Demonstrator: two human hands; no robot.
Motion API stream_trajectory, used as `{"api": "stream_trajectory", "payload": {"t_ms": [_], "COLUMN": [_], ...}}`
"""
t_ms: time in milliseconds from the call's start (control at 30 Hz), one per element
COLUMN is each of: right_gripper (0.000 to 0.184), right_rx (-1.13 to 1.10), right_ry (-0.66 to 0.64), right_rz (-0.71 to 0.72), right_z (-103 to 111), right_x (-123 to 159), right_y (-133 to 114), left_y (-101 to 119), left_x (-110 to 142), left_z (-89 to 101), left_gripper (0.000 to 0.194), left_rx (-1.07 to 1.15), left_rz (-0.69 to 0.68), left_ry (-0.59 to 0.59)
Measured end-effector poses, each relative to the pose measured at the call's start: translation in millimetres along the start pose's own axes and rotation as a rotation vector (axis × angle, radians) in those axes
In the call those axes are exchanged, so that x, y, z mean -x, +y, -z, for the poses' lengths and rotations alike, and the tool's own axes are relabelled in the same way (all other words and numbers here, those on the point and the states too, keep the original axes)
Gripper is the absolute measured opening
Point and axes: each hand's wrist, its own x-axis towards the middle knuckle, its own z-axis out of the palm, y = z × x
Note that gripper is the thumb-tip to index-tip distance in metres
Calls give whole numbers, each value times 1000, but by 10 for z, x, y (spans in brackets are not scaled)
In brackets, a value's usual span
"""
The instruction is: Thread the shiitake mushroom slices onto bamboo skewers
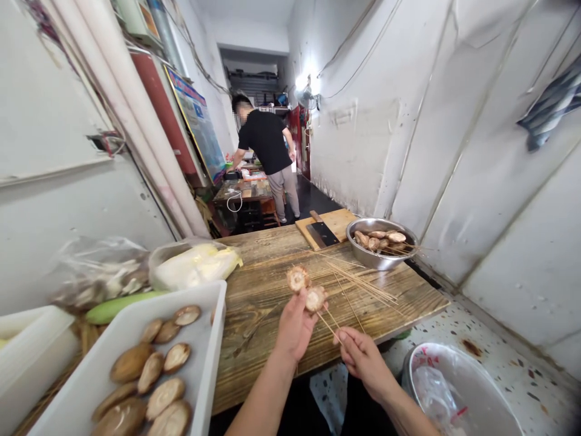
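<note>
My left hand (297,324) is closed on a shiitake mushroom (315,298), its pale underside facing me. Just beyond the fingertips sits a second shiitake mushroom (298,278). Two thin bamboo skewers (327,322) run from the mushrooms down to my right hand (363,357), whose thumb and fingers pinch their lower ends. How far the skewers pass into the caps is hidden by the left fingers. More loose skewers (363,283) lie on the wooden table (254,303) past my hands.
A white tray (218,327) of mushrooms stands left, near bagged vegetables (195,266) and a green gourd (118,306). A cleaver (323,233) lies on a cutting board (345,221) beside a steel bowl (384,261) of skewered mushrooms. A bin (476,387) is lower right; a person (270,142) stands behind.
</note>
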Motion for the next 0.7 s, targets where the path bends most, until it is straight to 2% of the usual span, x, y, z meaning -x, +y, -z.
{"api": "stream_trajectory", "payload": {"t_ms": [133, 200, 333, 467, 533, 633, 700], "right_gripper": [47, 47, 47, 43, 36, 28, 33], "right_rx": [-3, 10, 43, 138, 338, 819, 1029], "right_ry": [-79, -108, -48, -18, 11, 73, 139], "right_rz": [-41, -58, -47, -15, 86, 270, 288], "right_z": [-113, -147, -197, -186, -126, 60, 271], "right_x": [38, 34, -5, 30, 84, 123, 63], "right_y": [57, 60, 62, 53, 21, -97, -247], "left_y": [-42, -72, -96, -63, -59, -85, -114], "left_x": [-5, 13, 46, 17, 4, 40, 114], "left_z": [-13, -21, -45, -40, -17, 26, 58], "left_gripper": [25, 23, 27, 36, 33, 41, 51], "left_rx": [-66, -127, -148, -45, -73, -140, -187], "left_rz": [27, 2, -5, -15, -22, -55, -51], "left_ry": [38, 10, -42, 46, 96, 141, 128]}}
